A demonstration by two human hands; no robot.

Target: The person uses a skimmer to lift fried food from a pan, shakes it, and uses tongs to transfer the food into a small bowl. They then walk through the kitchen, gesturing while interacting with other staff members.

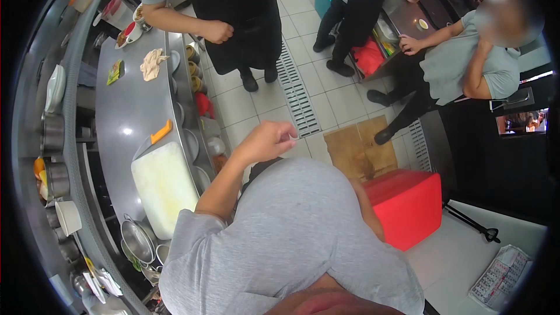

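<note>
My left hand (268, 140) is in front of my grey shirt, above the tiled floor, with its fingers loosely bent and nothing in it. Left of that hand, a white cutting board (165, 189) lies on the steel counter (125, 111). A knife with an orange handle (161, 132) rests at the board's far end. A pale cloth (153, 65) and a small green packet (114, 73) lie farther up the counter. At the right side, only my right forearm shows; that hand is hidden behind my body.
A red box (402, 209) stands close on my right, with a brown mat (361, 149) beyond it. Three people stand ahead, one in a black apron (236, 17) beside the counter. A sieve (138, 239) sits at the counter's near end. Shelves line the left.
</note>
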